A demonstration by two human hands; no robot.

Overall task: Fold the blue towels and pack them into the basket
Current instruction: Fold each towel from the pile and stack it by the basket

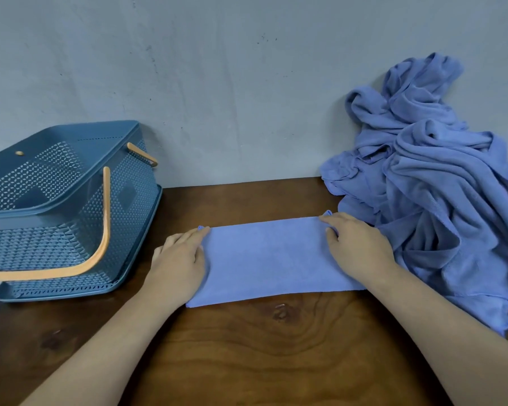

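Note:
A blue towel (267,259) lies folded into a flat rectangle on the wooden table (247,361), in the middle. My left hand (179,259) holds its left end, thumb on top, and a bit of the far corner sticks out past the fingertips. My right hand (358,247) pinches the right end the same way at the far right corner. A heap of crumpled blue towels (434,183) is piled at the right against the wall. The blue perforated basket (56,212) with orange handles stands at the left, tilted, and its inside is hidden.
A grey wall (232,83) runs right behind the table. The basket rests on a blue tray-like lid (135,271) near the table's left edge. Bare wood shows in front of the folded towel.

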